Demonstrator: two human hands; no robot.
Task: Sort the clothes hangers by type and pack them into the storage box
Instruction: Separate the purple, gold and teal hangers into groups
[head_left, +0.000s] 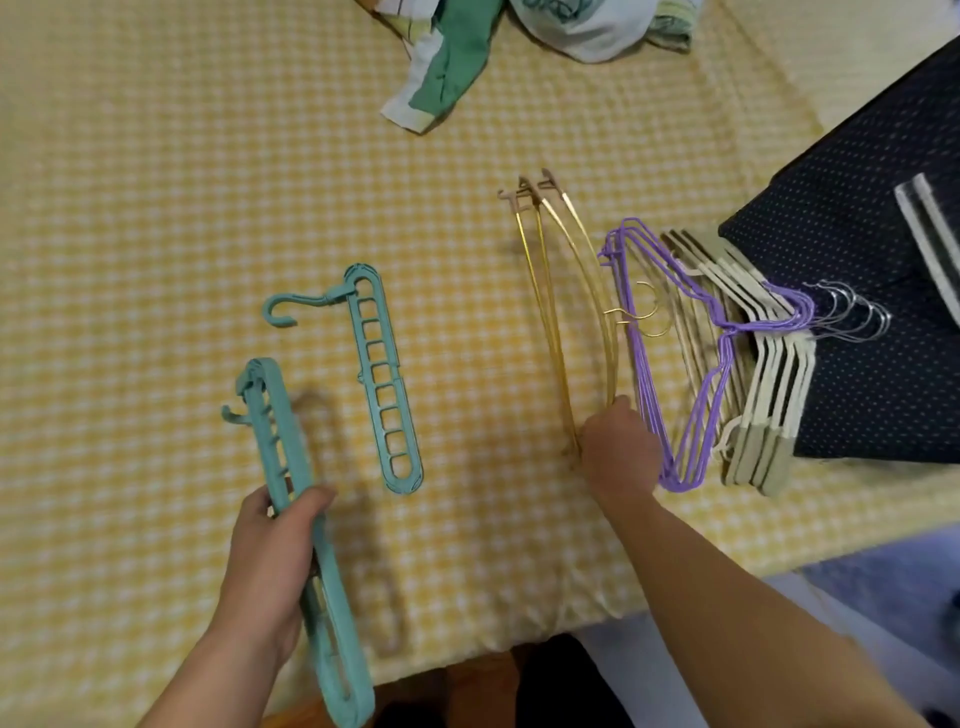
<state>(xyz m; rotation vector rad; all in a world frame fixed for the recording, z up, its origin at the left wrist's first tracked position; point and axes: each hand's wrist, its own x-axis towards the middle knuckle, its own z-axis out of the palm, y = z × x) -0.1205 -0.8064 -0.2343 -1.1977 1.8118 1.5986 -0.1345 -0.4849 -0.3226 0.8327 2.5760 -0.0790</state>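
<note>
Teal slotted hanger (291, 499) clamped in left hand (270, 566), lifted off the checked cloth (130, 208); its twin (382, 384) lies flat alongside. Right hand (618, 452) grips gold wire hangers (558, 322), next to purple hangers (675, 364) and beige hangers (769, 384).

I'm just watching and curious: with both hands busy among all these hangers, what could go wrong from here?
1. The right hand is closed on the gold hangers, whose hooks cross the purple hangers; lifting could snag and drag them.
2. The left hand holds the long teal hanger near its middle; it might tip or slip.
</note>
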